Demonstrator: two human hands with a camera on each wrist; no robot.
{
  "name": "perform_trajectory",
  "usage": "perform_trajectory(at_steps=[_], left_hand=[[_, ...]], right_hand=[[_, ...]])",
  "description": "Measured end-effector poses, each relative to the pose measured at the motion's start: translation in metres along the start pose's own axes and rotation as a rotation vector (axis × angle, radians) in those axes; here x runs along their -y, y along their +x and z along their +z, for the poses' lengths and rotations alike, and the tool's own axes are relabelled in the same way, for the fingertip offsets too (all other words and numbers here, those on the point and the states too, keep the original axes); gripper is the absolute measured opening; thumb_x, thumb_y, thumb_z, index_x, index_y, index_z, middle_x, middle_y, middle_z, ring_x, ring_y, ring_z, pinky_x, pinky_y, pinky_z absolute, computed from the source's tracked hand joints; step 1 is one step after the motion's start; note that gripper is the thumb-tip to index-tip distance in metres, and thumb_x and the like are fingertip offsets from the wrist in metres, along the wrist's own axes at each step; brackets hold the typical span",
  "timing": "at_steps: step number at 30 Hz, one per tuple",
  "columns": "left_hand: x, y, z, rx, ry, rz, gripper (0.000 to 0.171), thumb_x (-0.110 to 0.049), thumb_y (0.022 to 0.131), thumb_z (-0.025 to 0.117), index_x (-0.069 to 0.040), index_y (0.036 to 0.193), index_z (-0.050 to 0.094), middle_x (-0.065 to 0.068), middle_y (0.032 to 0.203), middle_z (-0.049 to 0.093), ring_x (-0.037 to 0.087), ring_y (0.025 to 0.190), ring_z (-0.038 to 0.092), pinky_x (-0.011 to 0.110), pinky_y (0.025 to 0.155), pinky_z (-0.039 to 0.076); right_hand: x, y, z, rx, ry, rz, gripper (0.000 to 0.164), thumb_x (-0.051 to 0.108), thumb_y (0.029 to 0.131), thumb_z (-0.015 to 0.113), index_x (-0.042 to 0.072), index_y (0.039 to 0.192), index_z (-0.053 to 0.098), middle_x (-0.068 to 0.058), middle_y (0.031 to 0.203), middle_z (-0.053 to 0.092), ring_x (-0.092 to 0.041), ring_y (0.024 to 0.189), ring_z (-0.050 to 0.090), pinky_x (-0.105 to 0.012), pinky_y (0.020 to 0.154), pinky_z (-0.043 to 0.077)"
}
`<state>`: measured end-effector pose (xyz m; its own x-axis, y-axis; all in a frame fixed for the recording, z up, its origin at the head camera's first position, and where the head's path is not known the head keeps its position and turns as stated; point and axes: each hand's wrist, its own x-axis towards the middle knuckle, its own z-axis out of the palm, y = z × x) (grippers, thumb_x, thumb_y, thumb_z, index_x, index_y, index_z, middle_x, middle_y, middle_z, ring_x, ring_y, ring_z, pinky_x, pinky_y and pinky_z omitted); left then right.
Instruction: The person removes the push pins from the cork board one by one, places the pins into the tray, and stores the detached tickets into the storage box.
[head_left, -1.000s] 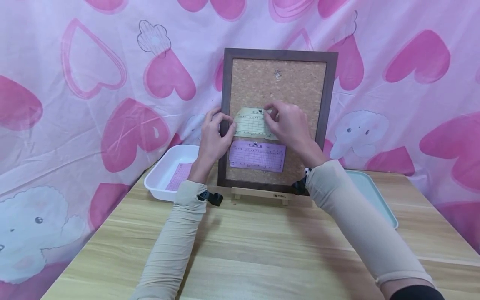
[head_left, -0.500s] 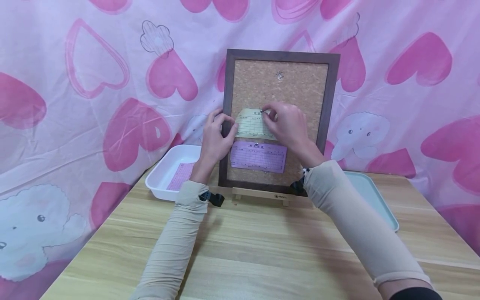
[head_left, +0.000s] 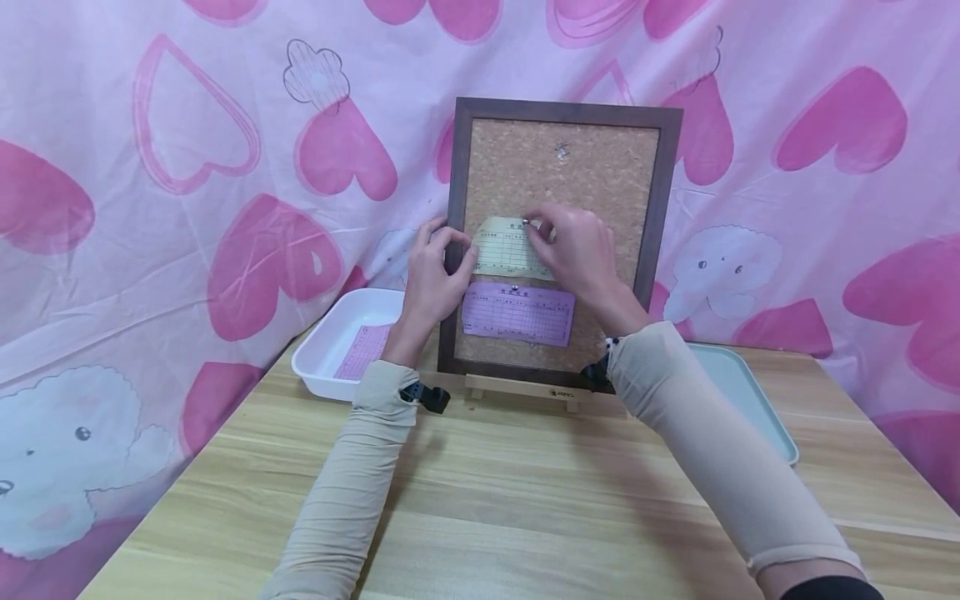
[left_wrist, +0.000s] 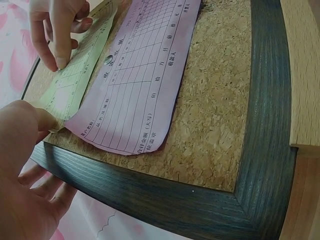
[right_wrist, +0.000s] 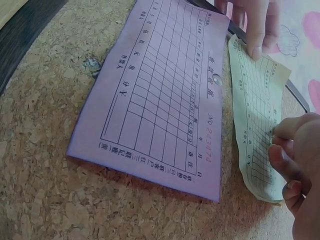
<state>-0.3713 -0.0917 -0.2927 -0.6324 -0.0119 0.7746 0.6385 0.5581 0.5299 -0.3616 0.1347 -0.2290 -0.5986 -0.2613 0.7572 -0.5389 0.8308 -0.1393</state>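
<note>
A brown-framed corkboard [head_left: 592, 183] stands upright in the head view. A pale green receipt slip [head_left: 498, 250] lies against it, above a purple receipt slip [head_left: 517, 315] held by a silver thumbtack [left_wrist: 108, 59]. My left hand [head_left: 437, 268] grips the board's left edge, fingers behind the frame and thumb on the green slip's left end, as the left wrist view shows. With thumb and index finger my right hand [head_left: 579, 250] pinches a small pushpin [head_left: 526, 222] at the green slip's top edge; the fingertips mostly cover it.
A small wooden easel [head_left: 525, 387] carries the board on a wood-grain table [head_left: 480, 508]. On the left is a white tray [head_left: 318, 385] with a pink slip [head_left: 362, 352] inside; a light teal tray [head_left: 750, 400] lies at right. Several pins cluster [head_left: 562, 152] high on the cork.
My right fingertips have closed in on the pushpin, which stood clear to their left one second ago. My left hand keeps its place. The view has shifted slightly.
</note>
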Motion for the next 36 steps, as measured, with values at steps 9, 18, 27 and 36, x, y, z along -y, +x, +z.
perform_trajectory(at_steps=[9,18,27,36], left_hand=[[-0.0001,-0.0002,-0.0001,0.002,-0.001,-0.003,0.016,-0.021,0.101,0.072,-0.006,0.107,0.075,0.021,0.152,0.059,0.032,0.153,0.048,0.053,0.127,0.038],[-0.0009,-0.0011,-0.0007,0.011,-0.009,-0.013,0.017,-0.021,0.102,0.071,-0.005,0.108,0.075,0.021,0.157,0.055,0.031,0.154,0.046,0.051,0.127,0.039],[-0.0009,-0.0009,0.0003,-0.006,-0.007,-0.016,0.017,-0.021,0.102,0.071,-0.006,0.106,0.075,0.019,0.151,0.060,0.030,0.153,0.047,0.049,0.128,0.038],[0.0007,-0.0004,0.0036,-0.025,-0.019,-0.014,0.016,-0.021,0.101,0.071,-0.005,0.105,0.075,0.019,0.147,0.063,0.028,0.154,0.048,0.048,0.128,0.038]], right_hand=[[-0.0011,-0.0014,0.0035,-0.026,-0.011,-0.009,0.019,0.027,0.105,0.071,0.016,0.117,0.081,-0.006,0.097,0.082,-0.024,0.076,0.071,-0.039,0.063,0.051],[-0.0009,-0.0021,0.0043,-0.026,-0.012,-0.016,0.017,0.027,0.105,0.071,0.014,0.114,0.079,-0.005,0.095,0.081,-0.023,0.073,0.070,-0.037,0.061,0.048],[-0.0032,-0.0021,0.0051,0.051,0.060,0.041,0.015,0.027,0.106,0.069,0.015,0.114,0.075,-0.003,0.094,0.075,-0.021,0.079,0.065,-0.037,0.069,0.049],[-0.0068,-0.0042,0.0031,0.080,0.193,0.021,0.012,0.020,0.103,0.069,0.010,0.109,0.073,-0.007,0.095,0.070,-0.023,0.085,0.062,-0.035,0.077,0.049]])
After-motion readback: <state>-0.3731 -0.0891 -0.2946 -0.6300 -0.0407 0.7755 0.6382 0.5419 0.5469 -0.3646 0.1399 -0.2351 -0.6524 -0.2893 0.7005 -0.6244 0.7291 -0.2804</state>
